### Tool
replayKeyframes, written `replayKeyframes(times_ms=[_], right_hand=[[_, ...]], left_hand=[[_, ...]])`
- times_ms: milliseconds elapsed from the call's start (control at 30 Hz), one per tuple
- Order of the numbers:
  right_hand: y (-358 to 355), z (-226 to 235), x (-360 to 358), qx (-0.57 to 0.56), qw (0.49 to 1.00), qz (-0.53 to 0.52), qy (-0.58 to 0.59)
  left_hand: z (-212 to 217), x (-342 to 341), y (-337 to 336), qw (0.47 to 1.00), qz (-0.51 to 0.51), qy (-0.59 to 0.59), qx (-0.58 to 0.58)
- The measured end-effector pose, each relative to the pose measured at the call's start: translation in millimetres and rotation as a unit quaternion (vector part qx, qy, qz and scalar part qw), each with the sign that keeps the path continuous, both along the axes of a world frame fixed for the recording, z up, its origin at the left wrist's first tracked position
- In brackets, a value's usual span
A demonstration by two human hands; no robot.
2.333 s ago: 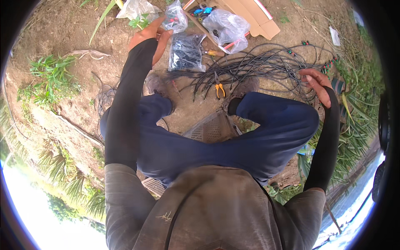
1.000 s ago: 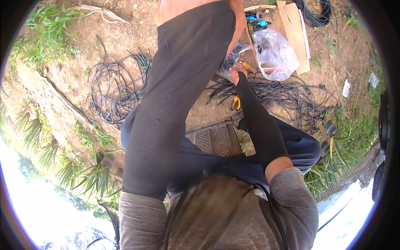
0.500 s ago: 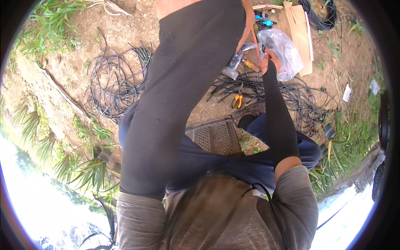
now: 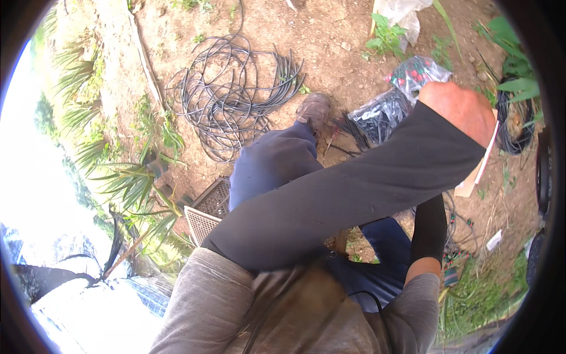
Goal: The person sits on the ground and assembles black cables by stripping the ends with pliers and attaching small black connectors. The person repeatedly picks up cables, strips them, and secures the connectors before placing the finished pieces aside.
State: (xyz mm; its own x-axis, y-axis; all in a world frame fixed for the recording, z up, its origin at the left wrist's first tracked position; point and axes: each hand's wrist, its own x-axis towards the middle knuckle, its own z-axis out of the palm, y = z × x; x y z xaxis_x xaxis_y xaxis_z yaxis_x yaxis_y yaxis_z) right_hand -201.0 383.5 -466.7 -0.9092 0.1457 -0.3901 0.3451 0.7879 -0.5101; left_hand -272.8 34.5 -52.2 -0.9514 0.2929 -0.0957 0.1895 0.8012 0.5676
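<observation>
My left arm, in a black sleeve, reaches across to the upper right. The back of my left hand (image 4: 460, 109) shows, but its fingers are hidden, so what they hold cannot be told. Beside it lie a clear plastic bag of black parts (image 4: 380, 116) and another clear bag with red and green pieces (image 4: 413, 72). A strip of cardboard (image 4: 466, 187) sticks out below that wrist. My right forearm runs up under the left one, which covers my right hand.
Loose black tubing (image 4: 227, 97) lies tangled on the soil at left, and a black coil (image 4: 514, 121) at far right. A plastic crate (image 4: 206, 215) stands by my left leg. A whitish plastic bag (image 4: 407, 17) lies at the top, near green plants (image 4: 386, 38).
The view has turned to the right. My left arm has swung across over the right one. My right hand, seen earlier by a clear bag, is now covered; the pliers have dropped from sight.
</observation>
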Motion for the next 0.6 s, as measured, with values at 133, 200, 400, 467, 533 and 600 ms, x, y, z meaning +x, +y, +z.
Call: replayKeyframes(times_ms=[133,200,400,467,533,600], right_hand=[[10,7,5,0.003,1.0,-0.01,-0.016],[15,10,7,0.0,1.0,-0.013,-0.019],[27,26,10,-0.016,0.999,-0.021,-0.035],[33,34,12,-0.025,0.999,-0.027,-0.038],[38,44,13,-0.043,0.998,-0.037,-0.041],[40,53,11,-0.062,0.996,-0.049,-0.044]], left_hand=[[3,3,-1,1.0,0.006,-0.016,0.004],[3,5,0,1.0,0.009,-0.023,0.007],[7,5,4,0.999,0.017,-0.035,0.015],[11,1,14,0.999,0.025,-0.043,0.016],[10,-2,27,0.997,0.037,-0.064,0.017],[1,-11,40,0.995,0.033,-0.081,0.044]])
